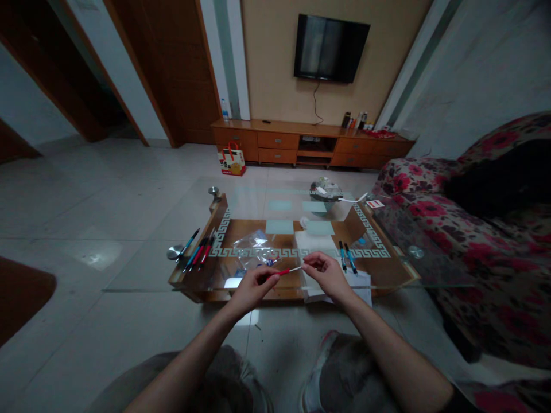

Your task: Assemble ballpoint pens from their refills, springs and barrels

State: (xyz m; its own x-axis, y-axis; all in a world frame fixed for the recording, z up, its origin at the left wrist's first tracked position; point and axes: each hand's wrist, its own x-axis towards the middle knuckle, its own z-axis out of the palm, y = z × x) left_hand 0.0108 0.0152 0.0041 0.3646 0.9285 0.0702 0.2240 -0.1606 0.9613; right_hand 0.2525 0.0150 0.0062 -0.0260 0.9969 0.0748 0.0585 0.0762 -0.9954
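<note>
Over the near edge of the glass table (142, 269), my left hand (255, 287) is closed around a red pen barrel (284, 272). A thin whitish pen refill (295, 268) sticks out of the barrel's right end. The fingertips of my right hand (327, 274) are pinched at the refill's far end. Left of my hands lies a group of pens, among them a blue pen (188, 244) and a red pen (207, 251). Two blue-and-black pens (351, 258) rest to the right. Clear plastic bags (253, 248) lie just beyond my left hand.
A bowl-like dark dish (326, 189) with crumpled plastic stands at the table's far side. A small red-and-white packet (375, 203) lies at its right. The flowered sofa (430, 195) borders the right side. Beyond are a TV cabinet (278, 148) and a paper bag (232, 162).
</note>
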